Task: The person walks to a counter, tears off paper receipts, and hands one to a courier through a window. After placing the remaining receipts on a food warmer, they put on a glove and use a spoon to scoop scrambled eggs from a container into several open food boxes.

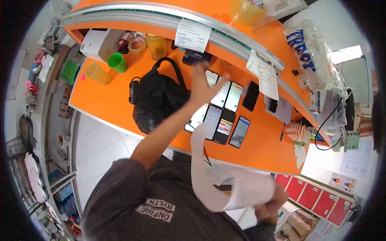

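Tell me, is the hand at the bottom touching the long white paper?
Touching. The head view shows the right hand closed around the lower end of the long white paper, with no gap between them.

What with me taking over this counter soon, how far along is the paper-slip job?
Done: two printed slips already hang on the counter rail. In hand: the right hand grips a long paper strip; the left hand is open above the phones. Left: that strip hangs loose, apparently not yet put up.
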`<state>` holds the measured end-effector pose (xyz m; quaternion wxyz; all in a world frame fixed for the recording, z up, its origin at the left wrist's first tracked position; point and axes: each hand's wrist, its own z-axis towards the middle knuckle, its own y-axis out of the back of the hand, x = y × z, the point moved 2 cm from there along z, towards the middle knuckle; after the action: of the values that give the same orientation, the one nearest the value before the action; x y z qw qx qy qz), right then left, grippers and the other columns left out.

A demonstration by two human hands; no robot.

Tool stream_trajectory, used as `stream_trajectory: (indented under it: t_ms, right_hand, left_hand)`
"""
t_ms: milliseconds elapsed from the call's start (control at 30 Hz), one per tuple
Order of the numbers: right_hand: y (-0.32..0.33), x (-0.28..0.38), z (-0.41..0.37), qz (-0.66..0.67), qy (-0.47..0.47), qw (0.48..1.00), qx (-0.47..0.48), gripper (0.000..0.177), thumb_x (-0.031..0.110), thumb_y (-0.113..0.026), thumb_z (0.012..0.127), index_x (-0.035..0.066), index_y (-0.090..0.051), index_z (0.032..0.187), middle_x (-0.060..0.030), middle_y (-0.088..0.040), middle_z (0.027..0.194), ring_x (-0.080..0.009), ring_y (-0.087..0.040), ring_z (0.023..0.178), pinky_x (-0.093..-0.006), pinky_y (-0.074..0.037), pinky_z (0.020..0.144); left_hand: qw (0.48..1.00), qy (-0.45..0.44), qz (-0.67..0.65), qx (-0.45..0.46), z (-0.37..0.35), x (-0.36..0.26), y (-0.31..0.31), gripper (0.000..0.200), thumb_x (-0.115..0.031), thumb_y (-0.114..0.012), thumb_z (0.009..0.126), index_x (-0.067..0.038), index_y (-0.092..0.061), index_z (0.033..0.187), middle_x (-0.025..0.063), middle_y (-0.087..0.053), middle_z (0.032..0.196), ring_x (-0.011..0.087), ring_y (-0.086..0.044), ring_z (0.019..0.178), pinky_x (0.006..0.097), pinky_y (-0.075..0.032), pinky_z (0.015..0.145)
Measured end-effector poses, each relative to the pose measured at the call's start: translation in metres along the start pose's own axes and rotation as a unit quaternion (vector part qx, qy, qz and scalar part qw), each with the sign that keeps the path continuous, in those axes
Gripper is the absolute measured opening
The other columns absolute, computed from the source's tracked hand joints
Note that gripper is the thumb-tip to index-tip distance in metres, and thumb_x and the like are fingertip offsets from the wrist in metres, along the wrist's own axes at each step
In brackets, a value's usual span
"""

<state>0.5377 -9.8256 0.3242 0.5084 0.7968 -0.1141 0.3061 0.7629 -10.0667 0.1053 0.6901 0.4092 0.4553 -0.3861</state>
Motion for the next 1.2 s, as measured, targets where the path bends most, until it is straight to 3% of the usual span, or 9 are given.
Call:
stream_trajectory:
  t_ms: [100, 167, 200, 267, 433, 700, 867, 967, 1200]
  right_hand:
    - [-0.033, 0.019, 0.044, 0.341, 0.014, 0.795, -0.500, 0.050, 0.037, -0.067, 0.091, -0.001, -0.056, 0.122, -0.0137, -0.066, 0.109, -0.0222, -0.064, 0.105, -0.0365, -0.052, 0.091]
    - [-0.028, 0.021, 0.060, -0.286, 0.041, 0.774, -0.563, 0.055, 0.043, -0.051, 0.099, 0.000, -0.048, 0.133, -0.0146, -0.061, 0.120, -0.0222, -0.059, 0.114, -0.0377, -0.049, 0.096]
    - [-0.028, 0.035, 0.067, -0.288, 0.037, 0.769, -0.569, 0.055, 0.043, -0.051, 0.099, 0.000, -0.048, 0.133, -0.0146, -0.061, 0.120, -0.0222, -0.059, 0.114, -0.0377, -0.049, 0.096]
    - [-0.028, 0.049, 0.067, 0.414, -0.039, 0.605, -0.679, 0.048, 0.035, -0.048, 0.101, 0.000, -0.048, 0.134, -0.0136, -0.061, 0.121, -0.0229, -0.059, 0.116, -0.0396, -0.051, 0.094]
    - [-0.067, 0.025, 0.027, 0.588, 0.046, 0.563, -0.579, 0.044, 0.032, -0.049, 0.101, 0.000, -0.052, 0.130, -0.0132, -0.062, 0.123, -0.0227, -0.059, 0.115, -0.0397, -0.050, 0.095]
    - [-0.207, -0.065, -0.068, 0.533, -0.236, 0.558, -0.590, 0.047, 0.036, -0.057, 0.095, -0.001, -0.055, 0.124, -0.0143, -0.065, 0.120, -0.0221, -0.063, 0.110, -0.0412, -0.050, 0.093]
    - [-0.235, -0.004, -0.051, -0.089, -0.442, 0.874, -0.179, 0.054, 0.041, -0.070, 0.086, 0.000, -0.059, 0.120, -0.0195, -0.065, 0.116, -0.0313, -0.064, 0.108, -0.0435, -0.051, 0.087]
    - [-0.220, 0.112, 0.051, 0.113, 0.038, 0.965, -0.232, 0.057, 0.023, -0.071, 0.088, 0.000, -0.050, 0.135, -0.0153, -0.063, 0.121, -0.0252, -0.060, 0.111, -0.0351, -0.045, 0.097]
    - [-0.224, 0.155, 0.122, 0.294, 0.072, 0.952, 0.040, 0.024, 0.016, -0.073, 0.086, 0.000, -0.066, 0.104, -0.0091, -0.070, 0.088, -0.0175, -0.068, 0.082, -0.0305, -0.053, 0.077]
  left_hand:
    - [0.811, 0.242, -0.459, 0.271, -0.101, -0.028, 0.029, 0.064, -0.060, -0.052, 0.094, 0.000, -0.052, 0.114, 0.0128, -0.057, 0.108, 0.0232, -0.054, 0.105, 0.0370, -0.040, 0.095]
    - [0.643, 0.351, -0.537, 0.418, -0.146, -0.031, 0.065, 0.075, -0.069, -0.041, 0.093, 0.000, -0.053, 0.120, 0.0112, -0.058, 0.115, 0.0214, -0.053, 0.112, 0.0336, -0.041, 0.095]
    - [0.642, 0.348, -0.535, 0.425, -0.147, -0.033, 0.094, 0.075, -0.069, -0.041, 0.093, 0.000, -0.053, 0.120, 0.0112, -0.058, 0.115, 0.0214, -0.053, 0.112, 0.0336, -0.041, 0.095]
    - [0.507, 0.382, -0.496, 0.592, -0.148, -0.043, 0.155, 0.073, -0.063, -0.052, 0.092, 0.001, -0.052, 0.127, 0.0123, -0.057, 0.123, 0.0219, -0.052, 0.118, 0.0334, -0.042, 0.096]
    - [0.635, 0.131, -0.261, 0.715, -0.128, -0.030, 0.244, 0.061, -0.039, -0.074, 0.084, 0.002, -0.056, 0.125, 0.0119, -0.062, 0.119, 0.0220, -0.060, 0.111, 0.0345, -0.048, 0.091]
    - [0.703, -0.010, -0.014, 0.711, -0.103, -0.028, 0.321, 0.046, -0.027, -0.080, 0.078, -0.002, -0.062, 0.113, 0.0162, -0.068, 0.098, 0.0280, -0.068, 0.091, 0.0372, -0.050, 0.077]
    - [0.704, -0.042, 0.029, 0.709, -0.110, -0.049, 0.320, 0.043, -0.027, -0.078, 0.077, -0.002, -0.061, 0.108, 0.0182, -0.068, 0.096, 0.0344, -0.066, 0.091, 0.0415, -0.049, 0.079]
    - [0.680, -0.098, 0.018, 0.726, -0.116, -0.055, 0.315, 0.045, -0.028, -0.078, 0.077, -0.002, -0.061, 0.109, 0.0184, -0.067, 0.096, 0.0359, -0.065, 0.091, 0.0431, -0.048, 0.080]
    - [0.759, -0.085, 0.076, 0.641, -0.097, -0.075, 0.354, 0.033, -0.026, -0.072, 0.085, -0.001, -0.061, 0.104, 0.0181, -0.065, 0.086, 0.0332, -0.064, 0.081, 0.0413, -0.047, 0.073]
